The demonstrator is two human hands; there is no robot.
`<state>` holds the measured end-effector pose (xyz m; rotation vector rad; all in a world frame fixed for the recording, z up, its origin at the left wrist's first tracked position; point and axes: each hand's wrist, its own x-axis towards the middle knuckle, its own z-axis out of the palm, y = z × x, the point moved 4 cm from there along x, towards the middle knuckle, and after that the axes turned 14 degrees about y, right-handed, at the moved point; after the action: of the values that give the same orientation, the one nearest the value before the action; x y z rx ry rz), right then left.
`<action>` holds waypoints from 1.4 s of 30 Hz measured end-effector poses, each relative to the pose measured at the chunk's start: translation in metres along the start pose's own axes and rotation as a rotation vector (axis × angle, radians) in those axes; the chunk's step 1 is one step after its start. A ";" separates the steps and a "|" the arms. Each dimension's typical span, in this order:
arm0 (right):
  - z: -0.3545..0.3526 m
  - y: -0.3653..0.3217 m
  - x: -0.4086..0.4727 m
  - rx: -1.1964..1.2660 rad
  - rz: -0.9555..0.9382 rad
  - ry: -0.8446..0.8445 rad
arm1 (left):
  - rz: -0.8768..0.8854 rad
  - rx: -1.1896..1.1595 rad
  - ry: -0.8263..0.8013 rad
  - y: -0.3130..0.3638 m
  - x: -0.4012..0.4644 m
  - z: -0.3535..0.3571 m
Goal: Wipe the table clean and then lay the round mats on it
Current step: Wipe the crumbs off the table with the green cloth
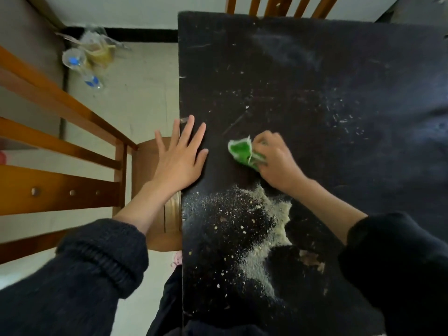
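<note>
Your right hand has its fingers curled tight around a bunched green cloth, pinching it against the table near the middle of the frame; most of the cloth sticks out to the left of your knuckles, with a pale edge showing. Your left hand lies flat with its fingers spread, the palm over the table's left edge, the thumb and nearest fingertips on the dark top and the little finger hanging past the edge. The two hands sit close together but apart, cloth between them. Both arms come up from the bottom of the frame in dark sleeves pushed back from the wrists. Just below your right hand, a drift of pale crumbs runs down the table toward the lower middle, with finer specks scattered to its left and faint smears across the upper right of the top. At the left of the frame stands a wooden chair, its seat tucked beside the table under your left wrist. Another chair's slats show at the top edge. In the upper left, on the floor, lie plastic bottles and some clear wrapping. No mats are in view
</note>
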<state>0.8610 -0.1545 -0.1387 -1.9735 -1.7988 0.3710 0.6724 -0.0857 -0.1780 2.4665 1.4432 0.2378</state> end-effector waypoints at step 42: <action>0.018 -0.060 -0.054 -0.025 -0.147 -0.269 | -0.146 -0.355 0.172 -0.003 -0.099 -0.026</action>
<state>0.7941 -0.2018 -0.1305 -1.8652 -2.1087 0.5919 0.6146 -0.1667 -0.1550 2.0891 1.4898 0.6296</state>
